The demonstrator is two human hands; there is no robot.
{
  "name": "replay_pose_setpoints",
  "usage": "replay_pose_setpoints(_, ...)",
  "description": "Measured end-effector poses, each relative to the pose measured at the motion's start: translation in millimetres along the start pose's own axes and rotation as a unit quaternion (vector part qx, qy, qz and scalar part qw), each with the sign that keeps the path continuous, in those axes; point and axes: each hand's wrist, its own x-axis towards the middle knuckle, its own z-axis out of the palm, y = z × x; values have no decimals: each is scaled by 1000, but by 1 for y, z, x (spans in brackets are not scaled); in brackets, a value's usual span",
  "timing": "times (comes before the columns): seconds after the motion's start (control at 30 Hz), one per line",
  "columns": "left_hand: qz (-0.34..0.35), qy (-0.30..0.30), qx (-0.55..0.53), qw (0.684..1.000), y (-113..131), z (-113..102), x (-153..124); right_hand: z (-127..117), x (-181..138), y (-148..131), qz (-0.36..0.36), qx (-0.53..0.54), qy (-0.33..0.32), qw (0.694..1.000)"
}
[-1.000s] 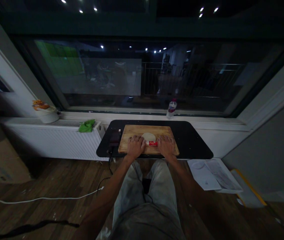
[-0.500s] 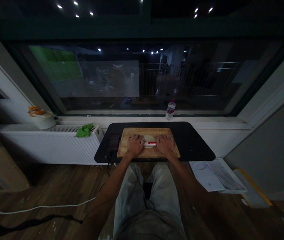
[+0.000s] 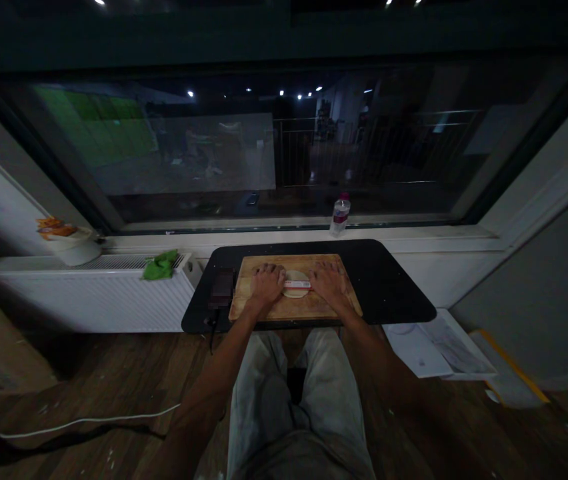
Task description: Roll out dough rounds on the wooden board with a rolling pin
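Observation:
A wooden cutting board (image 3: pixel 244 308) lies on a small black table, with a flat round of pale dough (image 3: pixel 297 274) in its middle. Across the dough lies a short rolling pin (image 3: pixel 297 285), white with red print on its wrapper. My left hand (image 3: pixel 267 283) covers the pin's left end, palm down with the fingers bent over it. Over the right end is my right hand (image 3: pixel 328 281), in the same pose. Both ends of the pin are hidden under my hands.
A water bottle (image 3: pixel 340 216) stands on the window sill behind the black table (image 3: pixel 394 293). A blurred dark object (image 3: pixel 221 288) with a cable lies left of the board. Further left, a green cloth (image 3: pixel 161 265) and a white bowl (image 3: pixel 75 249) rest on the radiator.
The rolling pin has turned under my hands: its bright red print has given way to a mostly white side. It sits slightly farther from me on the dough. The view has shifted slightly.

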Motion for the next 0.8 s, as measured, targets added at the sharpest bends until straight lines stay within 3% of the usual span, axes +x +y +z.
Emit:
replay_pose_setpoints(0.3,0,-12,7,1000,-4,-1,16,-7,7,4,-32,12,-16,999)
replay_pose_setpoints(0.4,21,-8,-1,1000,-6,-5,25,-11,5,13,-124,43,-8,991)
replay_pose_setpoints(0.5,45,-12,-6,999,-8,-10,35,-15,2,23,-232,57,-51,970)
replay_pose_setpoints(0.57,42,0,-20,999,-8,-12,38,-16,0,28,-258,52,-86,961)
replay_pose_setpoints(0.73,-103,127,-116,980,-3,1,15,-13,-4,38,-221,60,-95,969)
replay_pose_setpoints(0.8,-140,132,-143,971,1,10,-3,-10,-4,41,-183,55,-75,979)
